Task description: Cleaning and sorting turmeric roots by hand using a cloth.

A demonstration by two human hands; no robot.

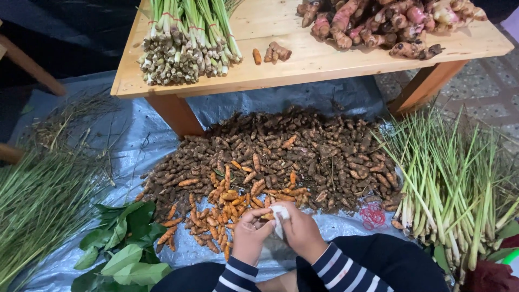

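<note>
Inspecting step in hand: both hands are meeting over the near edge of the root heap, working a small orange turmeric root with a white cloth; by judgement this is a wiping or cleaning step.
Left hand: fingers are curling closed around the root, pinching it at its end.
Right hand: is gripping the white cloth, pressing it against the same root.
Root location: is being held just above the orange cleaned roots, at the front of the brown turmeric pile on the grey plastic sheet.
Next move, judged: calls for turning the root inside the cloth while keeping the pinch firm.
Packages, labels, signs: none are showing; only red rubber bands are lying beside the lemongrass stalks, and bundled lemongrass is sitting on the wooden table.
</note>
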